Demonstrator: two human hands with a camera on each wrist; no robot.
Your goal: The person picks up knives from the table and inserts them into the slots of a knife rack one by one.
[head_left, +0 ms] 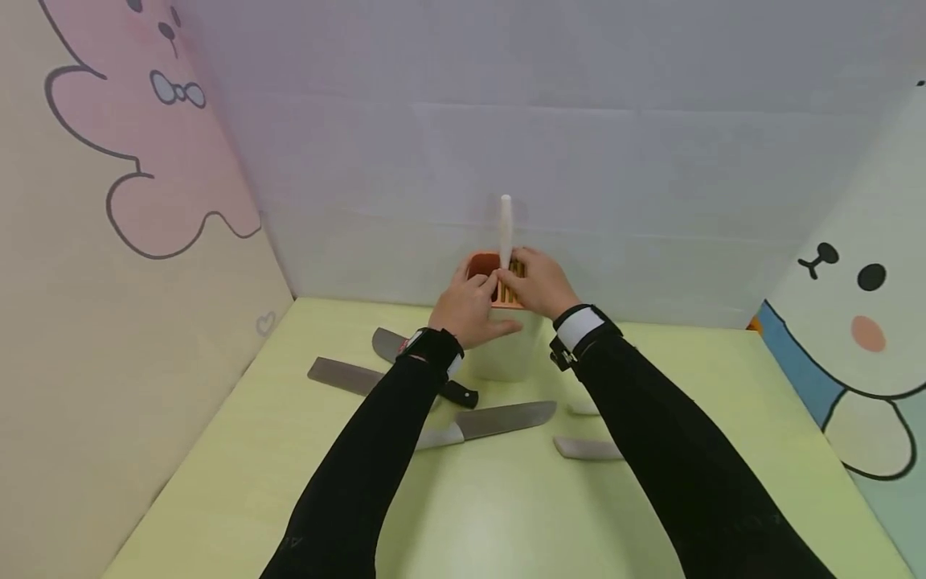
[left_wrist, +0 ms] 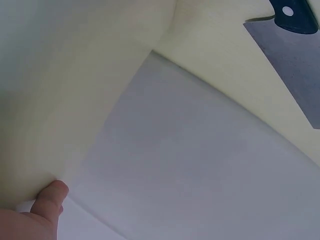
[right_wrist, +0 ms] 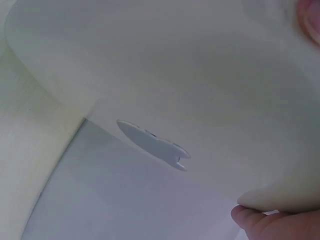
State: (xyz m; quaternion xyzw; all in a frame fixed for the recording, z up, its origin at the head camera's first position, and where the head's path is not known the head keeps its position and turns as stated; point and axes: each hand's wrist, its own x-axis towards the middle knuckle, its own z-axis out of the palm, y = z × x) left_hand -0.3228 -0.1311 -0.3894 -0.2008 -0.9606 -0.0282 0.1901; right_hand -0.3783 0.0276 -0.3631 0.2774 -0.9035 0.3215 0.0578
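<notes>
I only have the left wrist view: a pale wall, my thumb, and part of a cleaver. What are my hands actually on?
Observer: Both are at the top of a white knife holder with an orange slotted insert.
Operator: Is anything in the slots?
Observer: Yes, a white-handled knife stands upright in it; the right hand touches its handle near the base.
Operator: And the left hand?
Observer: The left hand grips the holder's rim and side.
Operator: What is left on the table?
Observer: Two dark-handled cleavers on the left and a white-handled knife in front; two more pieces are partly hidden by the right sleeve.
</notes>
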